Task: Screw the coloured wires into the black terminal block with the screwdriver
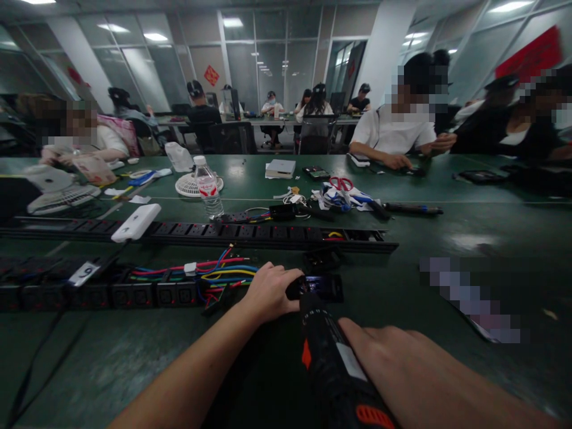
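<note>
My left hand (271, 291) is closed on the left end of a small black module (328, 288) lying on the green table. Colored wires (227, 274) from a black socket strip (147, 293) end just left of that hand. A black and orange power screwdriver (333, 351) points forward, its tip end at the module's near edge. My right hand (384, 351) is beside its right side, wrapped round it; the fingertips are hidden behind the tool. The bit and its exact contact are too dark to make out.
A second long socket strip (232, 231) crosses behind, with a white adapter (136, 223) on it. Beyond stand a water bottle (208, 187), red scissors (341, 183) and a blue-black tool (415, 209). A pixelated strip (473, 301) lies right. Several people sit around.
</note>
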Demonstrator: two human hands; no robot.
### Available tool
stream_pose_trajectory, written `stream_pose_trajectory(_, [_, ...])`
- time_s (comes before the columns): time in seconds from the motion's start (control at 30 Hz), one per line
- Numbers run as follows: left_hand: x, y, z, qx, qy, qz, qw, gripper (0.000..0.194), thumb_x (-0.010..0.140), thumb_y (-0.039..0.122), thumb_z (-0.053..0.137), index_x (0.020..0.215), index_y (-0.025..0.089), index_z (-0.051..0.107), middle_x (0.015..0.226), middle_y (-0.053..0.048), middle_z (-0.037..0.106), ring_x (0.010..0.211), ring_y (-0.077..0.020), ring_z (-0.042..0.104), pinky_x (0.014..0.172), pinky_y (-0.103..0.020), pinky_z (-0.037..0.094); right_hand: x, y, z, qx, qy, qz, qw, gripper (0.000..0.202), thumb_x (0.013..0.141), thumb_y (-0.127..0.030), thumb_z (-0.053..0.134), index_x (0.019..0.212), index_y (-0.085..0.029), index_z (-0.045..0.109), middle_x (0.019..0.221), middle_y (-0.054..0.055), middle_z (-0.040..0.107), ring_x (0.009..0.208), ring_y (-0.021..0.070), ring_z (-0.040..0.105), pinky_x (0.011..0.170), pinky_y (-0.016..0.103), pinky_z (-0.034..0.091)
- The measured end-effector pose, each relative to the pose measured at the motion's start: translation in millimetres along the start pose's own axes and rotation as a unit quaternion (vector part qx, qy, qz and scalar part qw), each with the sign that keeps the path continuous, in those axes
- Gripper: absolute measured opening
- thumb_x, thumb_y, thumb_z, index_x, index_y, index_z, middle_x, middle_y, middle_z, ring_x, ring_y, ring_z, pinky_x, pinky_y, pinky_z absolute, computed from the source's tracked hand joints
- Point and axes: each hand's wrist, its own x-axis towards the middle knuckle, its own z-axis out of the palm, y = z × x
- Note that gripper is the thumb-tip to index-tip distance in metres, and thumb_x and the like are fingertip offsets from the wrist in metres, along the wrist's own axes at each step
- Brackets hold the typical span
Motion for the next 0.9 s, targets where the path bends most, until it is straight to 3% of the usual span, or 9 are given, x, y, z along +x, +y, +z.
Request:
stream_pose_trajectory(0.1, [1, -1, 0.9, -0.002, -0.001, 0.001, 1.000, 0.040, 0.083, 0.049, 0.062, 0.116, 0.027, 0.060, 0.096, -0.002, 0.071, 0.085, -0.0217, 0.061, 0.076, -0.035, 0.034, 0, -3, -6, 0.012, 0.012, -0.010, 1.000, 0.047, 0.065, -0.019, 0.073, 0.111, -0.010, 0.068, 0.094, 0.013, 0.068, 0.076, 0.0347, 0.068, 0.070, 0.050, 0.061])
stream_pose_trajectory(0.33, [0, 0, -1.1, -0.006, -0.004, -0.002, 1.000, 0.041, 0.083, 0.048, 0.063, 0.117, 0.026, 0.061, 0.095, -0.002, 0.071, 0.084, -0.0211, 0.061, 0.076, -0.035, 0.036, -6, -6, -11, 0.029, -0.023, 0.026, 0.999, 0.041, 0.070, -0.012, 0.072, 0.110, -0.009, 0.067, 0.100, 0.013, 0.068, 0.085, 0.0345, 0.068, 0.077, 0.053, 0.061])
stream_pose_trajectory(0.53, [0, 0, -1.6, -0.007, 0.004, 0.001, 1.000, 0.040, 0.083, 0.045, 0.062, 0.118, 0.025, 0.061, 0.095, -0.003, 0.071, 0.084, -0.0211, 0.061, 0.076, -0.035, 0.037, -6, -4, -12, 0.038, 0.008, 0.028, 0.999, 0.044, 0.072, -0.012, 0.071, 0.115, -0.009, 0.066, 0.101, 0.014, 0.068, 0.086, 0.0345, 0.068, 0.078, 0.051, 0.061])
stream_pose_trajectory(0.77, [-1, -1, 1.4, -0.006, 0.007, 0.003, 1.000, 0.040, 0.084, 0.045, 0.062, 0.118, 0.025, 0.061, 0.097, -0.003, 0.071, 0.085, -0.0212, 0.061, 0.076, -0.035, 0.036, -4, -1, -11, 0.047, -0.014, -0.001, 0.999, 0.044, 0.068, -0.020, 0.078, 0.110, -0.010, 0.067, 0.101, 0.013, 0.068, 0.084, 0.0337, 0.068, 0.075, 0.051, 0.062])
stream_pose_trajectory(0.9, [0, 0, -0.1, -0.005, 0.003, 0.002, 1.000, 0.040, 0.083, 0.045, 0.063, 0.118, 0.025, 0.061, 0.094, -0.002, 0.071, 0.084, -0.0210, 0.061, 0.075, -0.035, 0.036, -2, -5, -14, 0.026, -0.020, 0.007, 0.999, 0.047, 0.067, -0.016, 0.077, 0.113, -0.008, 0.066, 0.100, 0.014, 0.068, 0.084, 0.0342, 0.068, 0.078, 0.052, 0.061])
